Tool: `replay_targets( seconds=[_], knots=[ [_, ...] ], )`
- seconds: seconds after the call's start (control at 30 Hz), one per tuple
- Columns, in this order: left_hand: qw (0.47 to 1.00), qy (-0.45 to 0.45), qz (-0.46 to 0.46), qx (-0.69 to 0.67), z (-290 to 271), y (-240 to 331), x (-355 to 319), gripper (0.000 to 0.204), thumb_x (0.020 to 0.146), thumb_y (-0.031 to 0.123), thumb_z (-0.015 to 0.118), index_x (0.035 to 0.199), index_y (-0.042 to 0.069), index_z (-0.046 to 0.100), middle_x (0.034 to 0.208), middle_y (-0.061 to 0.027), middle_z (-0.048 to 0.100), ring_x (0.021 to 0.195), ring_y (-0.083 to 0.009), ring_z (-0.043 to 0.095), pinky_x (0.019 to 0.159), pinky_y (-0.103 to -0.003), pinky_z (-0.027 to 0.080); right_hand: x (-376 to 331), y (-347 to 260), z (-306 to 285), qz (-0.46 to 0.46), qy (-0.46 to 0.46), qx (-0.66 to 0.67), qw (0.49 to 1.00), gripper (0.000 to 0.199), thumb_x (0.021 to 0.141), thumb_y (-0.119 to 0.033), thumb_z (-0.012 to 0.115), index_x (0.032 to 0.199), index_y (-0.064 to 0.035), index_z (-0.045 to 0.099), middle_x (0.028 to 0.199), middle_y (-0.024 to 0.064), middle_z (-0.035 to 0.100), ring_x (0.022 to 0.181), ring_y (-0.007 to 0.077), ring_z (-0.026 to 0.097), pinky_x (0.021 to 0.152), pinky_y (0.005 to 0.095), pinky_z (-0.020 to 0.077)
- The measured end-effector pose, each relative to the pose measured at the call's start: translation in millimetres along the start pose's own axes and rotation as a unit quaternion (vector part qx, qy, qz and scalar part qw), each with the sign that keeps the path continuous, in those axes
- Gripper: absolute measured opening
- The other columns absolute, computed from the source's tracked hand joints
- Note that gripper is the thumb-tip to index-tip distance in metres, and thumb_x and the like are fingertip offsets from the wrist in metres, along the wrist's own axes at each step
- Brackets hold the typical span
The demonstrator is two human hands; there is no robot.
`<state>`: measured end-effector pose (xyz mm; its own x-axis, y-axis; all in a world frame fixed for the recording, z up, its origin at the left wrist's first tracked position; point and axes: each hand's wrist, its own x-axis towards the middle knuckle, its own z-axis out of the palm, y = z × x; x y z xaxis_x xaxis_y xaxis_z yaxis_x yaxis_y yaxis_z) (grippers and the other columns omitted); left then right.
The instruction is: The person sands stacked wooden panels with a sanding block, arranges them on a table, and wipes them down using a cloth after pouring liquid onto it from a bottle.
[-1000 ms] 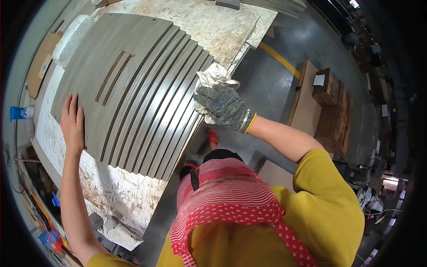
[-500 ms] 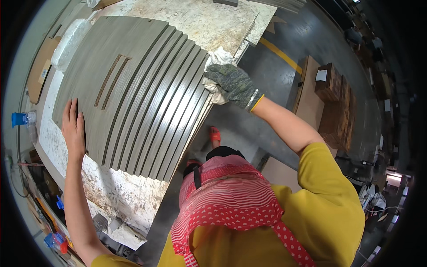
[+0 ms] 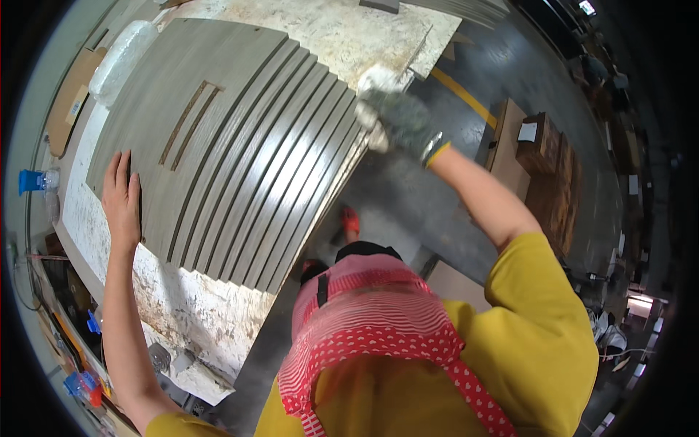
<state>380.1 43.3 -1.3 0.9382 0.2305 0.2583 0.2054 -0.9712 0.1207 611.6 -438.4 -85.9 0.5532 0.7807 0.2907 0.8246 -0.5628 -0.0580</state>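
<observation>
Over the counter (image 3: 211, 306), the left hand (image 3: 121, 198) rested open on panels (image 3: 233, 65); the right hand (image 3: 399, 120) (gloved) clutched a cloth (image 3: 381, 79).

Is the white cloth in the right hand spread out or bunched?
Bunched: the white cloth bulges in lumps on both sides of the gloved right hand.

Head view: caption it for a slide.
Gloved right hand grips white cloth; bare left hand rests on gray boards.
</observation>
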Motion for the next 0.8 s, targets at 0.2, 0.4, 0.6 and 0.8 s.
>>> replay_targets(
  seconds=[0.2,0.4,0.6,0.8],
  knots=[
    [1.000,-0.002,0.001,-0.011,-3.5,5.2,4.2,0.044,0.097,0.029,0.040,0.137,0.013,0.044,0.142,-0.0131,0.039,0.129,-0.0317,0.039,0.107,-0.041,0.030,-6.3,20.0,8.5,0.117,-0.052,0.139,0.982,0.052,0.071,-0.026,0.066,0.119,-0.0106,0.056,0.120,0.0125,0.058,0.106,0.0303,0.057,0.094,0.0407,0.0444],
    [1.000,0.001,0.004,0.004,-2.8,2.6,3.8,0.045,0.097,0.030,0.039,0.139,0.013,0.042,0.142,-0.0132,0.039,0.129,-0.0315,0.039,0.107,-0.041,0.031,-9.8,-3.3,4.4,0.003,0.021,0.029,0.999,0.049,0.077,-0.019,0.060,0.125,-0.0101,0.054,0.116,0.0146,0.059,0.115,0.0281,0.053,0.103,0.0446,0.0372],
    [1.000,0.001,0.000,-0.012,-0.8,-1.9,0.4,0.044,0.097,0.029,0.040,0.137,0.013,0.044,0.141,-0.0136,0.040,0.129,-0.0318,0.040,0.106,-0.041,0.032,-21.6,-16.4,-30.4,0.180,-0.059,0.107,0.976,0.043,0.083,-0.014,0.057,0.126,-0.0106,0.053,0.116,0.0133,0.060,0.110,0.0298,0.056,0.099,0.0398,0.0420],
    [1.000,0.003,0.001,-0.001,-0.1,-1.9,1.2,0.044,0.097,0.030,0.039,0.137,0.014,0.044,0.141,-0.0131,0.040,0.129,-0.0316,0.040,0.107,-0.041,0.031,-32.7,-63.2,-2.0,0.020,0.036,0.068,0.997,0.047,0.079,-0.015,0.057,0.126,-0.0133,0.055,0.124,0.0092,0.056,0.110,0.0280,0.056,0.093,0.0377,0.0457]
  ],
)
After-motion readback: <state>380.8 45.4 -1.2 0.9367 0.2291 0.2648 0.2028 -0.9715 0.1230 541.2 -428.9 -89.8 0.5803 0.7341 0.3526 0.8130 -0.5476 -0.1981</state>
